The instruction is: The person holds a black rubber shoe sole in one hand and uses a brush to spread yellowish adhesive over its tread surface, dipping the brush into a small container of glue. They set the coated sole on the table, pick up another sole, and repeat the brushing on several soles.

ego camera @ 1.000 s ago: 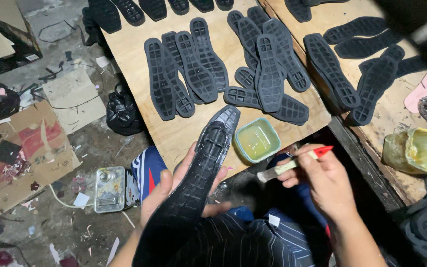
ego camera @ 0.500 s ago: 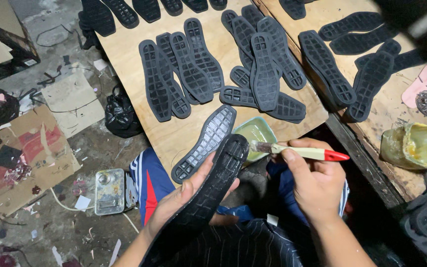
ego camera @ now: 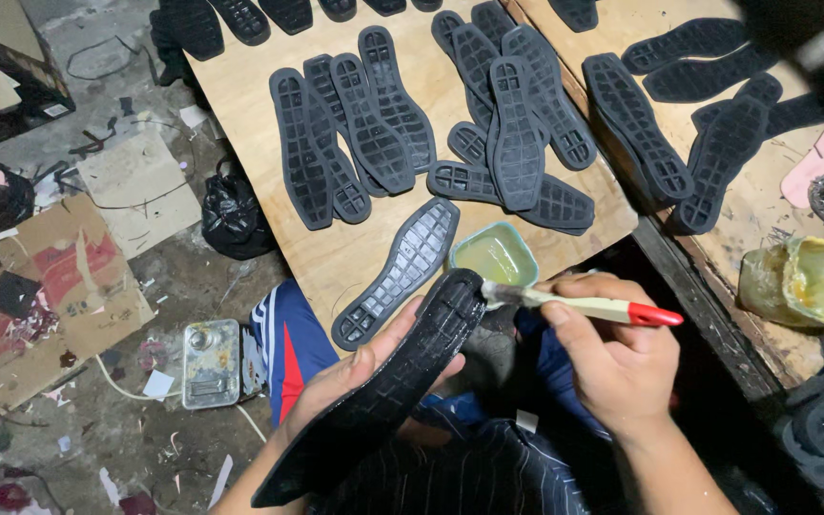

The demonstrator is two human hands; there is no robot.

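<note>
My left hand holds a black rubber shoe sole from underneath, its toe end pointing up and to the right. My right hand grips a brush with a pale handle and a red tip; the bristles touch the toe end of the held sole. Just above the brush stands a small green tub of yellowish glue at the edge of a plywood board. A single grey sole lies on the board to the left of the tub.
Several dark soles lie in overlapping rows on the board, and more on a second board to the right. A glue-caked yellow container stands at far right. Cardboard scraps, a black bag and a small metal tin lie on the dirty floor.
A sole was laid down on the board beside the tub. My left hand now holds another sole, and my right hand has brought the brush from the tub onto its toe end.
</note>
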